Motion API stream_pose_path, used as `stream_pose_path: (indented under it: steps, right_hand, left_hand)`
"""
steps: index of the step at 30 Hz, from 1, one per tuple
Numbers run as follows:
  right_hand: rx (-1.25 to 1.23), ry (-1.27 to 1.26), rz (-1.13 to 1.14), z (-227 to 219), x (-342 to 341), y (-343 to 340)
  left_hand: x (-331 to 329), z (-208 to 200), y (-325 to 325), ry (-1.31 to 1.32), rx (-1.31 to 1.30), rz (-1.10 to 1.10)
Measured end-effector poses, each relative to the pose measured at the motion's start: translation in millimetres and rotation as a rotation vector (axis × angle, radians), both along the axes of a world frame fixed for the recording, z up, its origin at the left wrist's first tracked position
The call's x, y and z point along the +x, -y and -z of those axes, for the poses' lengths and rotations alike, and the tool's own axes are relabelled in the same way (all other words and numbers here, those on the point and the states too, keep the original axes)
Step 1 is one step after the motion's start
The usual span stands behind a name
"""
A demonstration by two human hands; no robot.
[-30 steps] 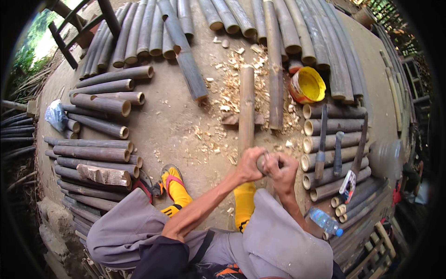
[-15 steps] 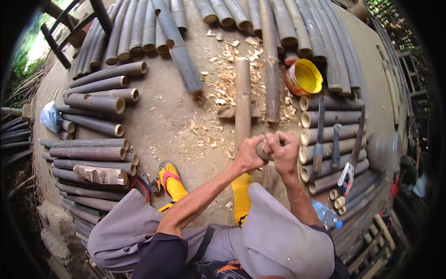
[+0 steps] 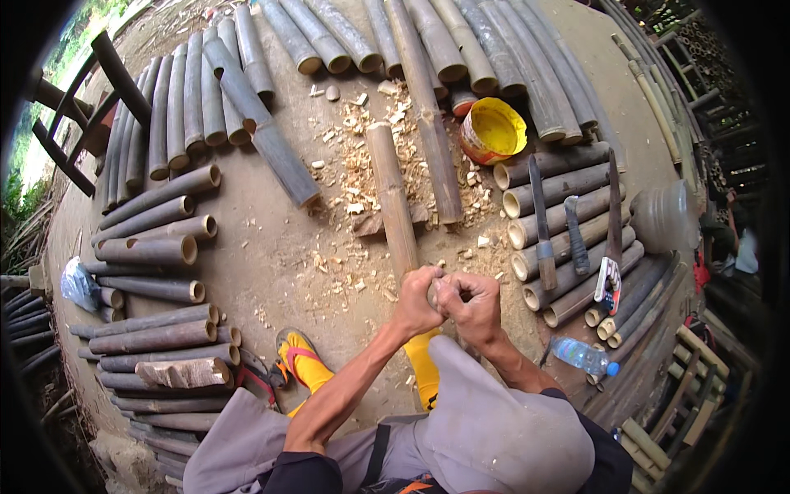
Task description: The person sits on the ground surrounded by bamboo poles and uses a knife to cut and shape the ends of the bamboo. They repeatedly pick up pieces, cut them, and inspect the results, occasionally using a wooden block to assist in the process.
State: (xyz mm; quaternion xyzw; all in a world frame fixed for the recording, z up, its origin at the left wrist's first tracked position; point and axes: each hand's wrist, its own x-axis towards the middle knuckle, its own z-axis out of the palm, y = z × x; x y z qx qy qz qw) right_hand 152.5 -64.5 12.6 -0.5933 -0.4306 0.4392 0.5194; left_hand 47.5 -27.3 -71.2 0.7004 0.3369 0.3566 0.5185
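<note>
Dirt floor (image 3: 271,214). Left hand (image 3: 415,302) and right hand (image 3: 472,306) bunched together at the pole (image 3: 393,198)'s near end; can't tell whether they're gripping it. Probably steadying it, so next needs firm hands. Block (image 3: 366,225) under the pole, shavings (image 3: 352,185) past that.

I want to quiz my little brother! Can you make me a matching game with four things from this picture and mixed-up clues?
Things
1. plastic bucket
2. lying plastic bottle
3. crumpled plastic bag
4. pale brown bamboo pole among the wood shavings

Clues
A. far left, beside some cut bamboo
B. crosses over a wooden block and runs toward the person's left hand and right hand
C. yellow inside
D. has a blue cap

Right pairs: 1-C, 2-D, 3-A, 4-B
</note>
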Motion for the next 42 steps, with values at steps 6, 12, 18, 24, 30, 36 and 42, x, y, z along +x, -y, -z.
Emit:
stream_pose_path:
  steps: [6, 12, 18, 24, 30, 36, 42]
  right_hand:
    - [-0.106, -0.007, -0.037, -26.5, -3.4, -8.2]
    - [0.232, -0.039, -0.071, -101.2, 27.0, -33.4]
    - [-0.175, 0.554, 0.171, 87.6, 103.0, -91.4]
    - [-0.341, 0.751, 0.097, 175.4, 82.6, -125.0]
    - [-0.444, 0.375, 0.039, 144.7, 107.5, -139.2]
    - [-0.273, 0.712, 0.009, 25.8, 102.6, -39.2]
    - [0.199, 1.260, -0.081, -77.5, 127.1, 36.5]
  left_hand:
    - [0.6, -0.9, 2.3, 0.062, -0.190, 0.037]
    - [13.1, -90.7, 2.7, 0.119, -0.273, -0.001]
    - [-82.7, -47.3, -64.2, -0.351, -0.305, -0.406]
    - [-235.2, 33.8, -87.0, -0.859, -0.207, -0.628]
    - [-203.3, 32.3, -112.1, -0.771, 0.208, -0.599]
    - [-121.3, -42.0, -131.3, -0.457, 0.584, -0.296]
    - [-53.0, -151.9, -108.7, -0.744, 1.209, -0.239]
